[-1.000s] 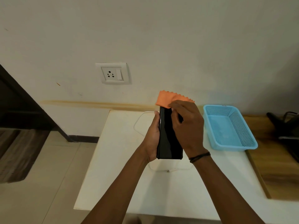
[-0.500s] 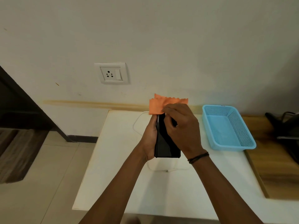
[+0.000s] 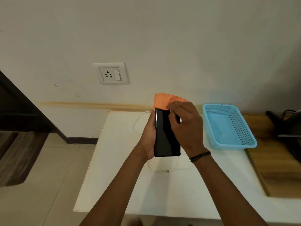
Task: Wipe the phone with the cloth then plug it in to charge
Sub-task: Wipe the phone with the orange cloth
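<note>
Phone (image 3: pixel 166 136) gripped along left edge by left hand (image 3: pixel 149 137), held upright above white surface (image 3: pixel 117 160), screen facing camera. Orange cloth (image 3: pixel 162 103) pinched by right hand (image 3: pixel 185 128), pressed against phone's top end. White cable (image 3: pixel 138 126) looped on surface beneath hands. Blue basket (image 3: pixel 228 126) seen just right. Wall socket (image 3: pixel 110 74) spotted above, unoccupied.

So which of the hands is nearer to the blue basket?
Right. The right hand is over the phone, next to the blue basket; the left hand is on the phone's far side.
</note>
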